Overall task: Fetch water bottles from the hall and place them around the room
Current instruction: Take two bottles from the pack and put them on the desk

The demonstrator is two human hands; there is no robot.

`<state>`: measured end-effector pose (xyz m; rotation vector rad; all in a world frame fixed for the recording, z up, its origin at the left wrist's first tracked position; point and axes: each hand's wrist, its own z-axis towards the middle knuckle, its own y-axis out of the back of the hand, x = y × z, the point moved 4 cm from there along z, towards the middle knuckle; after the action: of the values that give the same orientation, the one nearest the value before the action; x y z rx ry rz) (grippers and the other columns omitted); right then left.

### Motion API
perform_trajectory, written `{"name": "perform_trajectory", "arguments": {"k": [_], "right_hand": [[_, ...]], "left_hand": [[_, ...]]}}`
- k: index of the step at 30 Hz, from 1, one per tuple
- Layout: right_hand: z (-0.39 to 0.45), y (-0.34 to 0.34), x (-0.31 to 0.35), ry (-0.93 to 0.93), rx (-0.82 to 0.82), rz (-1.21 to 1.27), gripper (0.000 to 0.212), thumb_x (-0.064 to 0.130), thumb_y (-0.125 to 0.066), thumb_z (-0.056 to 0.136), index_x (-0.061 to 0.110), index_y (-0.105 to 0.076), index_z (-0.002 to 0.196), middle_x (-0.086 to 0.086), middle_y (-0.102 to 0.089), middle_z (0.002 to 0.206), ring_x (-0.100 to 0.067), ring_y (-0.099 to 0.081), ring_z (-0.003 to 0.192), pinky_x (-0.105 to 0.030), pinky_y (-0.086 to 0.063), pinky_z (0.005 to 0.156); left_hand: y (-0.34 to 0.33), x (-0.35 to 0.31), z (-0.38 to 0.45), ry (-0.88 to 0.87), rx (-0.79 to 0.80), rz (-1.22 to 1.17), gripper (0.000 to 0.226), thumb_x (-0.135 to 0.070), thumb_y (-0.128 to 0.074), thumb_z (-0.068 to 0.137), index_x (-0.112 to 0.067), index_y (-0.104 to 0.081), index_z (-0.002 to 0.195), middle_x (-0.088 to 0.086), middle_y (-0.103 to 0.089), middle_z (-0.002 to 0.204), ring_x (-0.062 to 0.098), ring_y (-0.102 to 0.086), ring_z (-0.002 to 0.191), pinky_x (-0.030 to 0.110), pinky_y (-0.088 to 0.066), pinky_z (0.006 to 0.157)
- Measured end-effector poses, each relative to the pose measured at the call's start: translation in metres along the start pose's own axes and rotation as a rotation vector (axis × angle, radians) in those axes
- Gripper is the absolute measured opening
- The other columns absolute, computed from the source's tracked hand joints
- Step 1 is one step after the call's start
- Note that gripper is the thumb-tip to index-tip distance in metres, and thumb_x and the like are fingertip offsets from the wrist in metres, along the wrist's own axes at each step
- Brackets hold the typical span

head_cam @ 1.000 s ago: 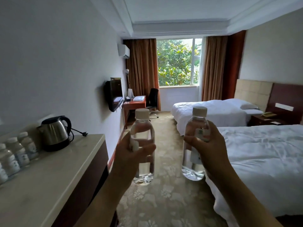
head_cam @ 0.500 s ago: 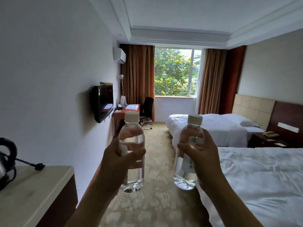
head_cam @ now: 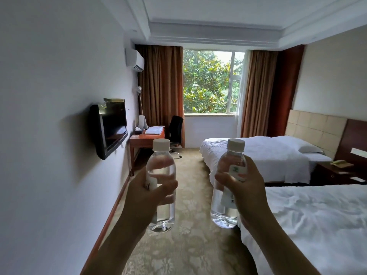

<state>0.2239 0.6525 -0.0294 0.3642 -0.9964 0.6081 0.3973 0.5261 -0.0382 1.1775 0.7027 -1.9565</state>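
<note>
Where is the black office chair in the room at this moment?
In the head view, the black office chair stands at the far end of the room, left of centre, beside the reddish wooden desk and below the window's left corner.

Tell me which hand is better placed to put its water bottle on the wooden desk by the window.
Probably left. The left hand holds its water bottle on the wall side, where the wooden desk stands ahead.

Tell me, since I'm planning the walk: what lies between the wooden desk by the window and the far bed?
In the head view, a black office chair stands beside the desk, then bare patterned carpet runs to the far bed.
</note>
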Motion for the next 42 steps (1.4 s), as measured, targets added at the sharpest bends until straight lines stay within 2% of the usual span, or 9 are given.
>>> {"name": "perform_trajectory", "arguments": {"k": [6, 11, 13, 21, 25, 30, 34, 38, 42], "right_hand": [[0.125, 0.003, -0.093, 0.021, 0.043, 0.005, 0.039, 0.008, -0.075, 0.08, 0.035, -0.053, 0.098, 0.014, -0.062, 0.096, 0.015, -0.061, 0.079, 0.0, -0.044, 0.057], [0.24, 0.004, -0.145, 0.04, 0.077, 0.011, 0.04, 0.006, -0.076, 0.077, 0.033, -0.055, 0.098, 0.006, -0.066, 0.095, 0.008, -0.064, 0.078, -0.005, -0.048, 0.057], [0.282, 0.003, -0.164, 0.046, 0.079, 0.016, 0.041, 0.005, -0.075, 0.078, 0.033, -0.055, 0.1, 0.008, -0.065, 0.095, 0.01, -0.063, 0.077, -0.003, -0.047, 0.057], [0.428, -0.015, -0.254, 0.046, 0.096, -0.007, 0.041, 0.006, -0.075, 0.079, 0.035, -0.053, 0.097, 0.016, -0.063, 0.094, 0.016, -0.061, 0.08, 0.001, -0.044, 0.058], [0.501, -0.044, -0.312, 0.044, 0.102, -0.01, 0.041, 0.004, -0.075, 0.079, 0.034, -0.053, 0.096, 0.016, -0.062, 0.092, 0.017, -0.061, 0.079, 0.0, -0.044, 0.056], [0.61, -0.09, -0.377, 0.023, 0.114, -0.04, 0.039, 0.008, -0.075, 0.079, 0.034, -0.052, 0.097, 0.019, -0.061, 0.094, 0.019, -0.06, 0.081, 0.002, -0.043, 0.058], [0.706, -0.109, -0.417, 0.034, 0.095, -0.105, 0.039, 0.01, -0.077, 0.077, 0.034, -0.053, 0.096, 0.019, -0.065, 0.089, 0.016, -0.061, 0.081, 0.001, -0.044, 0.06], [0.788, -0.102, -0.461, 0.041, 0.032, -0.122, 0.04, 0.007, -0.078, 0.076, 0.033, -0.054, 0.095, 0.035, -0.065, 0.082, 0.013, -0.062, 0.082, -0.002, -0.046, 0.062], [0.862, -0.092, -0.515, 0.058, 0.019, -0.12, 0.041, 0.004, -0.078, 0.075, 0.032, -0.056, 0.095, 0.031, -0.067, 0.085, 0.008, -0.065, 0.083, -0.004, -0.048, 0.064]], "left_hand": [[-0.046, 0.074, 0.118, -0.006, 0.011, 0.06, 0.037, -0.023, -0.074, 0.07, -0.054, -0.068, 0.089, -0.01, -0.075, 0.094, 0.016, -0.074, 0.089, 0.026, -0.059, 0.063], [-0.082, 0.117, 0.221, -0.001, -0.021, 0.058, 0.041, -0.024, -0.077, 0.067, -0.056, -0.067, 0.091, -0.012, -0.074, 0.095, 0.018, -0.074, 0.09, 0.029, -0.059, 0.065], [-0.091, 0.132, 0.259, 0.004, -0.033, 0.061, 0.043, -0.027, -0.085, 0.067, -0.058, -0.067, 0.09, -0.014, -0.074, 0.094, 0.015, -0.073, 0.09, 0.027, -0.059, 0.064], [-0.105, 0.215, 0.403, 0.034, -0.11, 0.049, 0.041, -0.031, -0.08, 0.06, -0.057, -0.066, 0.088, -0.013, -0.074, 0.093, 0.014, -0.072, 0.088, 0.024, -0.058, 0.06], [-0.103, 0.272, 0.488, 0.053, -0.147, 0.059, 0.04, -0.026, -0.08, 0.066, -0.044, -0.061, 0.097, -0.007, -0.071, 0.097, 0.019, -0.07, 0.086, 0.019, -0.055, 0.054], [-0.104, 0.338, 0.621, 0.021, -0.113, 0.039, 0.04, -0.011, -0.075, 0.076, -0.039, -0.057, 0.098, -0.006, -0.068, 0.094, -0.002, -0.07, 0.077, 0.012, -0.051, 0.049], [-0.117, 0.38, 0.73, 0.004, -0.04, 0.009, 0.045, -0.018, -0.088, 0.064, -0.043, -0.067, 0.095, -0.007, -0.073, 0.089, 0.006, -0.071, 0.083, 0.02, -0.057, 0.057], [-0.144, 0.425, 0.819, 0.009, 0.013, -0.017, 0.046, -0.019, -0.081, 0.064, -0.035, -0.066, 0.104, -0.003, -0.072, 0.096, 0.009, -0.071, 0.088, 0.023, -0.059, 0.063], [-0.172, 0.473, 0.897, 0.026, 0.011, -0.023, 0.044, -0.022, -0.08, 0.063, -0.04, -0.07, 0.101, -0.002, -0.073, 0.097, 0.015, -0.072, 0.091, 0.036, -0.062, 0.068]]}}
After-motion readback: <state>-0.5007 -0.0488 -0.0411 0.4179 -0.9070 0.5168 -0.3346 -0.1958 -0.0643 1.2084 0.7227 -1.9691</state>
